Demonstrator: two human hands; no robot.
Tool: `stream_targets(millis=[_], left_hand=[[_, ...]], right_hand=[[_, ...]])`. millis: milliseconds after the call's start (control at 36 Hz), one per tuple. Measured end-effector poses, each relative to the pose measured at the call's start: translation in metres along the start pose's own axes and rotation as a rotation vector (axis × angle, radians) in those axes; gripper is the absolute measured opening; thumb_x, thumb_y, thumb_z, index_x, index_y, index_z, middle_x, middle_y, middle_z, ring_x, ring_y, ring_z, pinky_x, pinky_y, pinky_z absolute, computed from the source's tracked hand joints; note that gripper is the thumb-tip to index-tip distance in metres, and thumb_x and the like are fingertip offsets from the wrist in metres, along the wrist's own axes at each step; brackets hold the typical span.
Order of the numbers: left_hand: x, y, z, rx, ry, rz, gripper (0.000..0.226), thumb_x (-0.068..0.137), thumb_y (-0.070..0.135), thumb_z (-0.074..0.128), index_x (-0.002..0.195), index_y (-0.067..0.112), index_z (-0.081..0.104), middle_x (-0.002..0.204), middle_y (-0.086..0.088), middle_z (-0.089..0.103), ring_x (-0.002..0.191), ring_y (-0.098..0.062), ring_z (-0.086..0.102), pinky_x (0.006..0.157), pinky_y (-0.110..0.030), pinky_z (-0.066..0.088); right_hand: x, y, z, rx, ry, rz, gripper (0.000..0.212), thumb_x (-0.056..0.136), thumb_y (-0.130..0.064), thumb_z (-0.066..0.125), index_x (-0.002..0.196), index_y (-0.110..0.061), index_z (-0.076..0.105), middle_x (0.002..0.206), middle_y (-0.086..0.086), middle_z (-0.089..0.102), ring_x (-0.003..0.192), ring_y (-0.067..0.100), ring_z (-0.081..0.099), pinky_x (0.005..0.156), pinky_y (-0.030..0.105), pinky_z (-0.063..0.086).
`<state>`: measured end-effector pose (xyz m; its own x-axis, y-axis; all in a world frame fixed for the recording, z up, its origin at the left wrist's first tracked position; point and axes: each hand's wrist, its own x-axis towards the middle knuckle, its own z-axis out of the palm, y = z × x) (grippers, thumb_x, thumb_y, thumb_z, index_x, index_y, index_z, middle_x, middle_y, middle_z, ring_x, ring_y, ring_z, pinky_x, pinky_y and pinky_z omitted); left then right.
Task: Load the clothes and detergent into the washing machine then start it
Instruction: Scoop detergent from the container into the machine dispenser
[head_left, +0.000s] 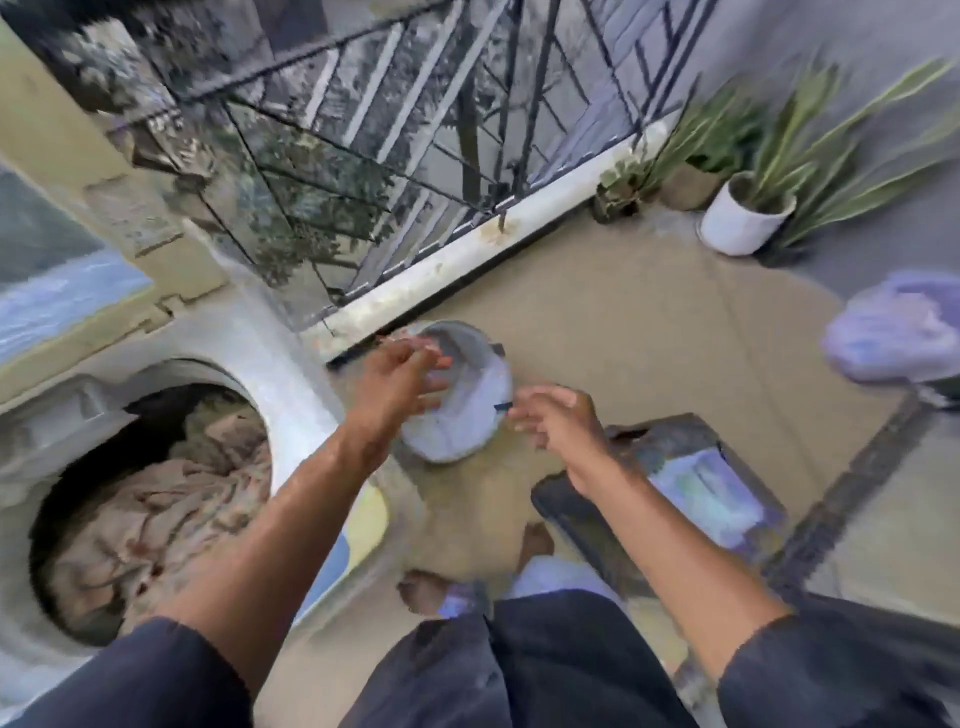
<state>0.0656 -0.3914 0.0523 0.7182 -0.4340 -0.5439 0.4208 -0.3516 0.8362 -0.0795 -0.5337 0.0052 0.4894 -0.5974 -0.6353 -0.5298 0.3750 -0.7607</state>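
A: Start at the washing machine (291, 364). What's the state of it?

B: Its round opening faces us on the left, and beige clothes (156, 514) already fill the drum. So the loading looks mostly done; I'd judge the detergent step is the one in hand.

A: And just right of the machine?

B: A white bucket (457, 415) stands on the floor (649, 322), close to the machine's front corner. Both hands are over it. (The picture is blurred, so its contents are anyone's guess.)

A: How are the hands?

B: The left hand (397, 376) reaches over the bucket's rim, fingers loosely spread and slightly bent, perhaps touching the rim; I see nothing pinched in it. The right hand (558, 418) hovers at the bucket's right edge, fingers relaxed and apart, holding nothing I can make out.

A: Further right of the machine?

B: A dark basket (670, 441) with something pale inside, then a lilac bag (893, 332), and potted plants (748, 213) by the railing.

A: The next move?

B: Probably to take hold of the bucket, or whatever is in it, and bring it back left to the machine.
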Motion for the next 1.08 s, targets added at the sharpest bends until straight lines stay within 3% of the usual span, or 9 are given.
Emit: stream_targets(millis=[139,361,500,611,694,778,889,1000,1083], left_hand=[[0.02,-0.02,0.09,0.148,-0.173,-0.088,0.016,0.106,0.022,0.062,0.095,0.015,0.073,0.103,-0.01,0.076,0.09,-0.027,0.069,0.085,-0.044,0.059],[0.046,-0.08,0.238,0.351,-0.408,-0.204,0.02,0.106,0.022,0.057,0.09,0.022,0.067,0.095,-0.004,0.071,0.07,-0.017,0.057,0.057,-0.023,0.042],[0.053,-0.121,0.309,0.497,-0.589,-0.279,0.022,0.107,0.017,0.056,0.089,0.022,0.067,0.103,-0.012,0.066,0.07,-0.015,0.058,0.061,-0.025,0.048],[0.055,-0.145,0.357,0.605,-0.669,-0.302,0.01,0.107,0.02,0.057,0.101,0.024,0.064,0.107,-0.004,0.062,0.081,-0.013,0.057,0.076,-0.032,0.052],[0.059,-0.167,0.387,0.696,-0.637,-0.282,0.01,0.107,0.026,0.058,0.117,0.024,0.055,0.11,-0.001,0.057,0.093,-0.019,0.058,0.092,-0.04,0.054],[0.067,-0.187,0.406,0.705,-0.536,-0.265,0.02,0.106,0.026,0.062,0.12,0.013,0.059,0.099,-0.011,0.059,0.09,-0.024,0.054,0.082,-0.035,0.049],[0.077,-0.205,0.423,0.811,-0.57,-0.302,0.044,0.108,0.033,0.055,0.141,0.005,0.058,0.136,-0.019,0.062,0.127,-0.037,0.059,0.112,-0.051,0.049],[0.076,-0.217,0.431,0.781,-0.57,-0.306,0.032,0.107,0.038,0.059,0.127,0.014,0.066,0.113,-0.012,0.062,0.104,-0.028,0.058,0.1,-0.045,0.051],[0.077,-0.222,0.43,0.8,-0.572,-0.296,0.039,0.106,0.044,0.057,0.131,0.016,0.066,0.127,-0.016,0.068,0.108,-0.031,0.062,0.108,-0.051,0.051]], right_hand=[[0.019,0.051,-0.092,0.042,0.176,0.092,0.018,0.103,-0.009,0.053,0.102,-0.014,0.07,0.094,0.014,0.075,0.074,0.02,0.065,0.06,0.029,0.046],[0.046,0.14,-0.215,-0.115,0.487,0.22,0.018,0.095,-0.012,0.052,0.089,-0.009,0.069,0.078,0.014,0.066,0.074,0.03,0.062,0.067,0.047,0.051],[0.056,0.186,-0.264,-0.25,0.58,0.254,0.038,0.097,-0.02,0.06,0.134,-0.014,0.058,0.134,0.014,0.06,0.119,0.035,0.061,0.098,0.046,0.051],[0.061,0.212,-0.29,-0.245,0.647,0.274,0.048,0.093,-0.018,0.064,0.14,-0.011,0.054,0.14,0.019,0.051,0.124,0.036,0.056,0.104,0.044,0.047],[0.069,0.23,-0.306,-0.233,0.687,0.321,0.052,0.089,-0.017,0.066,0.138,-0.009,0.054,0.135,0.02,0.054,0.124,0.038,0.055,0.104,0.042,0.046],[0.079,0.245,-0.316,-0.145,0.695,0.37,0.058,0.086,-0.016,0.065,0.142,-0.009,0.05,0.137,0.018,0.057,0.124,0.036,0.057,0.097,0.036,0.048],[0.093,0.267,-0.322,-0.07,0.635,0.484,0.054,0.09,-0.022,0.061,0.141,-0.009,0.05,0.137,0.016,0.062,0.124,0.036,0.061,0.095,0.038,0.048],[0.105,0.28,-0.32,-0.066,0.581,0.485,0.028,0.09,-0.021,0.061,0.114,-0.009,0.067,0.119,0.014,0.071,0.11,0.035,0.066,0.083,0.034,0.048],[0.11,0.283,-0.317,-0.098,0.595,0.475,0.023,0.092,-0.015,0.056,0.109,-0.005,0.068,0.114,0.017,0.07,0.106,0.037,0.066,0.079,0.033,0.047]])
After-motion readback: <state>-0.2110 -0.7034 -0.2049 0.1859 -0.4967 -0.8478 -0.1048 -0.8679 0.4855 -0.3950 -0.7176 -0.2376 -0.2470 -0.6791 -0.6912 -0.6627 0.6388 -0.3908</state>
